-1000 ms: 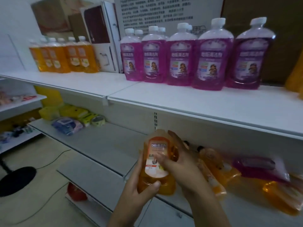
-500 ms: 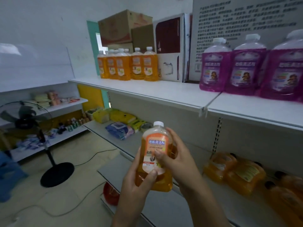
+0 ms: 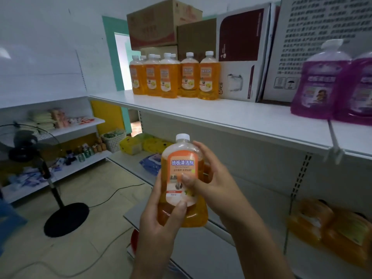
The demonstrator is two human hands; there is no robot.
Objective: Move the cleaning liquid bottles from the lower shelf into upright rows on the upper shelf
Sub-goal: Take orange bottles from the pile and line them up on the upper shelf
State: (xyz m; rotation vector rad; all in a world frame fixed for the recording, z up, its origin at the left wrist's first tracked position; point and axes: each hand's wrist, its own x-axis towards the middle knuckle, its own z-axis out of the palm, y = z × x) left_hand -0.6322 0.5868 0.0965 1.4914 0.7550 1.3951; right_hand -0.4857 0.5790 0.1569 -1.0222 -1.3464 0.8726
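Both hands are wrapped around one orange bottle (image 3: 183, 182), held upright with its white cap on top, out in front of the shelving and not resting on anything. The left hand (image 3: 161, 224) cups the lower body, thumb pressed across the bottom of the label; the right hand (image 3: 211, 184) clasps the far side, thumb on the label's middle. So the step in hand is the carry — bottle lifted, not yet placed.

Up and slightly to the left of the hands stands the row of orange bottles (image 3: 174, 76) on the upper shelf (image 3: 231, 115), with bare white board in front of it and to its right. Low to the right of the hands, more orange bottles (image 3: 330, 228) lie on their sides on the lower shelf.

The next move, I'd judge, calls for raising the bottle above the shelf edge and setting it flat beside that row — upright, label out.
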